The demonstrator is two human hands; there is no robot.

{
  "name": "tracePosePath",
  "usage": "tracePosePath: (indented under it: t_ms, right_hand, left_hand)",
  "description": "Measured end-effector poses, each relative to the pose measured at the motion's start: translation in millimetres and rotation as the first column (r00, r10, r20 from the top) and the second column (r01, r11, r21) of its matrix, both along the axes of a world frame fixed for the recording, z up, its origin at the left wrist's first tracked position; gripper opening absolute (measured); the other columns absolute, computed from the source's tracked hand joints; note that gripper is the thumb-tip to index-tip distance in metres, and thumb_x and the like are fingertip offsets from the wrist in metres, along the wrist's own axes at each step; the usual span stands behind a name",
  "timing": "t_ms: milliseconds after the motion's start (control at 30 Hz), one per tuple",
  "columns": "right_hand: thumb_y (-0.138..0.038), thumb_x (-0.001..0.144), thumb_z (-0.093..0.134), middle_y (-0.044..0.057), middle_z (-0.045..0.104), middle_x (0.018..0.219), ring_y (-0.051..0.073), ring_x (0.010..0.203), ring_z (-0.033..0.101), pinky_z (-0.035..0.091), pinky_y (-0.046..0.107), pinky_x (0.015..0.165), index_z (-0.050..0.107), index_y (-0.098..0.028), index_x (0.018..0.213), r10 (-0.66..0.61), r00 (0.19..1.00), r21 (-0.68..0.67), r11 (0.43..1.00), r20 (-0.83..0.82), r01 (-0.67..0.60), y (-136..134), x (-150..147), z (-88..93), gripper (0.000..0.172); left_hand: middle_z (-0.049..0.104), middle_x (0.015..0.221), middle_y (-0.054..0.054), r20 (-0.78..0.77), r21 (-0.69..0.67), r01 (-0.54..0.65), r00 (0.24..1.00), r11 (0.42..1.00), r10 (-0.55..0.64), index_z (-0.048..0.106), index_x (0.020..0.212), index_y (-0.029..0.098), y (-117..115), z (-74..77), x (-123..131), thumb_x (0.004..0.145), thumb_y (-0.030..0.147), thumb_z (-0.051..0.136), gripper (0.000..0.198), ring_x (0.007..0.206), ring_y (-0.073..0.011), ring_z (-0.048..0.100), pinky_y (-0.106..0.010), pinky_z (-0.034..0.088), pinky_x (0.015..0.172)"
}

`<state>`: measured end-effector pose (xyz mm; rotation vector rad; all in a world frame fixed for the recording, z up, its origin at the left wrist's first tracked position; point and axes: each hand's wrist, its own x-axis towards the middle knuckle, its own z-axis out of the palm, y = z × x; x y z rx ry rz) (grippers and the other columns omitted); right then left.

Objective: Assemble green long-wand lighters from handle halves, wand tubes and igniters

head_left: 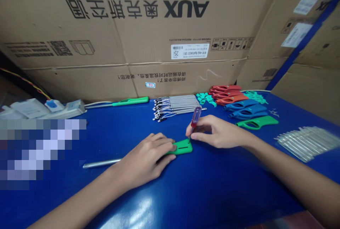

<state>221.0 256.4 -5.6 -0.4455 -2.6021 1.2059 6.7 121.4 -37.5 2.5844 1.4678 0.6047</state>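
Observation:
My left hand (152, 156) is closed around the green handle of a lighter (183, 147), which lies flat on the blue table. A metal tube (102, 163) sticks out to the left from beneath my left wrist, in line with the handle. My right hand (212, 131) pinches a small screwdriver (196, 117) with a clear purple and red handle. The screwdriver stands nearly upright, slightly tilted, with its tip at the right end of the green handle. A dark slot shows on the handle near the tip.
Behind my hands lie several metal tubes with wires (183, 105), teal caps (205, 98), and red (225, 89), blue (247, 110) and green (257, 122) lighter shells. Clear-wrapped metal pieces (305, 142) lie right. A finished-looking green lighter (130, 101) and power strip (75, 108) are back left. Cardboard (148, 45) walls the back.

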Motion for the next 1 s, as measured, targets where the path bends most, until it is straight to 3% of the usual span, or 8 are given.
tracePosePath:
  t_ms: [167, 300, 500, 667, 733, 833, 1000]
  right_hand:
    - [-0.021, 0.092, 0.056, 0.006, 0.071, 0.094, 0.015, 0.087, 0.065, 0.049, 0.026, 0.08, 0.068, -0.013, 0.092, 0.018, 0.998, 0.103, 0.995, -0.055, -0.013, -2.2, -0.6, 0.9, 0.015]
    - [-0.024, 0.089, 0.059, 0.005, 0.067, 0.078, 0.013, 0.068, 0.059, 0.046, 0.023, 0.064, 0.065, -0.012, 0.082, -0.031, 0.995, 0.209, 0.977, -0.092, 0.049, -6.1, -4.6, -4.7, 0.015]
    - [-0.026, 0.088, 0.056, -0.002, 0.05, 0.058, 0.007, 0.051, 0.044, 0.034, 0.02, 0.05, 0.053, -0.014, 0.068, -0.055, 0.988, 0.272, 0.958, -0.145, 0.093, -6.7, -12.4, -16.0, 0.024]
    - [-0.03, 0.091, 0.051, -0.006, 0.026, 0.05, 0.006, 0.048, 0.025, 0.021, 0.025, 0.049, 0.03, -0.017, 0.052, -0.07, 0.989, 0.309, 0.945, -0.13, 0.108, -7.9, -19.1, -23.2, 0.046]
    - [-0.037, 0.094, 0.05, -0.006, 0.022, 0.051, 0.006, 0.049, 0.02, 0.018, 0.027, 0.05, 0.028, -0.016, 0.05, -0.072, 0.991, 0.327, 0.939, -0.112, 0.106, -9.2, -21.3, -25.5, 0.053]
    - [-0.044, 0.096, 0.049, -0.006, 0.024, 0.05, 0.006, 0.051, 0.021, 0.019, 0.027, 0.051, 0.031, -0.015, 0.049, -0.067, 0.992, 0.346, 0.933, -0.109, 0.101, -9.8, -22.6, -27.0, 0.058]
    - [-0.039, 0.098, 0.044, -0.005, 0.029, 0.053, 0.007, 0.051, 0.027, 0.025, 0.025, 0.054, 0.031, -0.016, 0.054, -0.148, 0.971, 0.306, 0.931, -0.187, 0.2, -6.5, -17.0, -18.5, 0.051]
  left_hand:
    - [0.067, 0.109, -0.006, -0.003, -0.003, 0.002, 1.0, 1.0, -0.002, 0.063, 0.103, 0.018, -0.7, -1.8, -0.6, 0.099, 0.025, 0.05, 0.015, 0.098, -0.0219, 0.059, -0.039, 0.048, 0.085]
    - [0.067, 0.108, -0.005, -0.006, 0.013, 0.002, 1.0, 1.0, -0.002, 0.062, 0.101, 0.018, -0.5, -2.3, -1.2, 0.099, 0.025, 0.05, 0.014, 0.097, -0.0216, 0.059, -0.039, 0.048, 0.084]
    - [0.067, 0.108, -0.004, -0.001, 0.03, 0.004, 1.0, 1.0, -0.004, 0.061, 0.1, 0.018, 0.1, -1.4, -0.9, 0.098, 0.023, 0.051, 0.012, 0.097, -0.0212, 0.059, -0.038, 0.048, 0.085]
    - [0.067, 0.105, -0.003, 0.002, 0.024, 0.002, 1.0, 1.0, -0.002, 0.061, 0.1, 0.019, -0.1, -1.3, 0.3, 0.097, 0.022, 0.052, 0.011, 0.096, -0.0206, 0.058, -0.037, 0.047, 0.084]
    - [0.067, 0.1, -0.003, -0.003, 0.018, -0.002, 1.0, 1.0, 0.002, 0.061, 0.098, 0.019, 0.3, -1.2, 0.9, 0.097, 0.022, 0.052, 0.01, 0.093, -0.0205, 0.057, -0.036, 0.047, 0.081]
    - [0.067, 0.097, -0.003, -0.01, 0.014, -0.005, 1.0, 1.0, 0.005, 0.062, 0.098, 0.018, 0.8, -1.6, 0.8, 0.097, 0.023, 0.051, 0.011, 0.091, -0.0206, 0.057, -0.036, 0.047, 0.08]
    - [0.068, 0.106, -0.003, -0.001, 0.094, 0.028, 1.0, 0.995, -0.028, 0.062, 0.099, 0.019, -0.4, -4.2, -1.1, 0.097, 0.021, 0.053, 0.009, 0.095, -0.0203, 0.059, -0.037, 0.047, 0.083]
